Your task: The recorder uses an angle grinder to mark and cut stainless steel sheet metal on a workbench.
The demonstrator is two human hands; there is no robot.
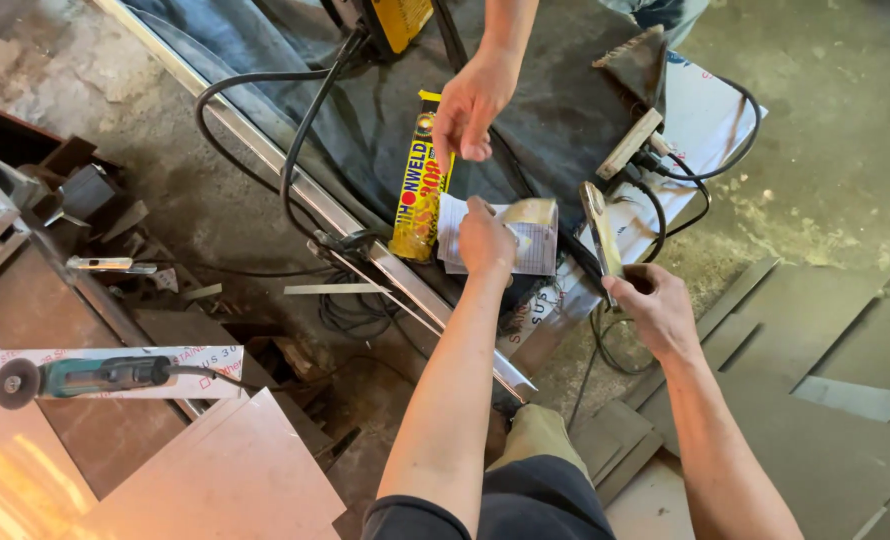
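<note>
The person's left hand [485,238] is closed on a folded slip of white paper [525,236], thumb over its left end, so the paper sticks out to the right of the hand. It is held just above a dark grey cloth [555,120] spread over the work surface. Right beside the left hand, touching the left edge of the paper, lies a long yellow packet [420,190] with red and black print, lengthwise along the cloth.

The right hand [655,308] is curled shut around the lower end of a slim metal tool [599,235] with a shiny, slightly bent shaft; the tool rises up and to the left from the fist, its tip near the right edge of the paper. Whether the tip touches the paper cannot be told.

A second person's hand [470,105] reaches down from the top edge, fingers bent, resting on the upper end of the yellow packet, just above the left hand.

Black cables [295,150] loop across the cloth and over a long metal strip [365,250] that runs diagonally along the cloth's left edge. Well apart, at the lower left, a teal angle grinder [85,377] lies on a reddish-brown sheet. Grey metal sheets [825,400] lie on the floor under the right forearm.
</note>
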